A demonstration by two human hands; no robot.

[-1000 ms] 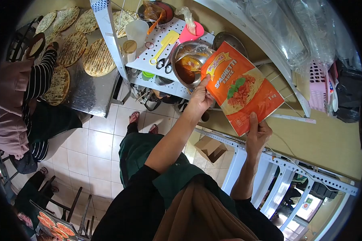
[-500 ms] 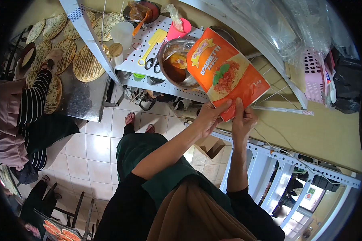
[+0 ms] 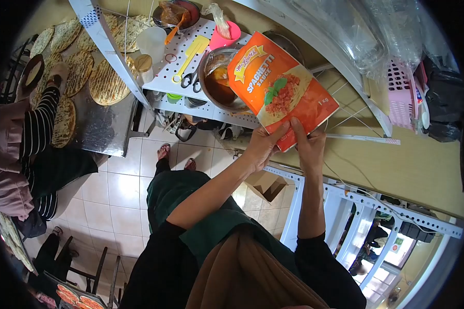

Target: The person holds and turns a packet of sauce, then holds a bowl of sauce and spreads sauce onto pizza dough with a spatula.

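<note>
An orange spaghetti sauce pouch (image 3: 297, 85) is held up by its lower edge in both my hands. My left hand (image 3: 263, 146) pinches the left part of that edge, and my right hand (image 3: 309, 147) grips just beside it, thumb on the front. The pouch's upper end covers the right side of a metal pot (image 3: 205, 87). Dark reddish sauce and a clear plastic bag show inside the pot. Whether the pouch's far end is cut open cannot be seen.
A white perforated shelf (image 3: 162, 77) carries the pot, black-handled scissors (image 3: 192, 81), a yellow spatula (image 3: 188, 59) and a pink cup (image 3: 226, 35). To the left, a co-worker's hand (image 3: 59, 72) is over flatbreads on a metal table (image 3: 100, 129). A slanted white post (image 3: 111, 51) stands between.
The pouch has shifted slightly left and up, and its front faces me more squarely. Both my hands keep their grip. The co-worker's hand has moved a little left.
</note>
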